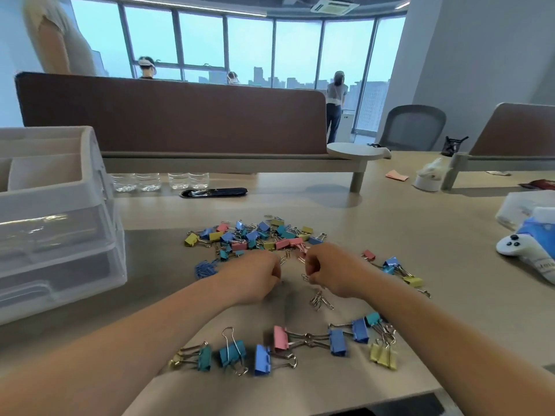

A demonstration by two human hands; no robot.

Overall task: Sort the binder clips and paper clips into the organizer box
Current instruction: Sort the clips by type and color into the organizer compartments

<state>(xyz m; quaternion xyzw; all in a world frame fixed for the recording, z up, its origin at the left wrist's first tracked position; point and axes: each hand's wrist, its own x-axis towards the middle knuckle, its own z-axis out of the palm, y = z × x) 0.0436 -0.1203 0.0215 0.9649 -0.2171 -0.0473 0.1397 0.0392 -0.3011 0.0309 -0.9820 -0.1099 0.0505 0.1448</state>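
Observation:
A heap of small coloured binder clips (255, 235) lies on the table beyond my hands. Larger binder clips (264, 352) sit in a row near the front edge, and a few more (396, 267) lie to the right. A cluster of blue paper clips (204, 268) lies left of my left hand, and silver paper clips (319, 300) lie below my right hand. My left hand (255, 274) is curled, and what it holds is hidden. My right hand (327, 273) pinches a silver paper clip. The clear organizer box (57, 223) with drawers stands at the left.
A brown desk divider (171, 115) runs across behind the heap, with water bottles (159, 180) under it. A white game controller (516, 246) and a blue-and-white pack lie at the right edge. A black cable cover (214, 192) sits in the tabletop. People stand by the far windows.

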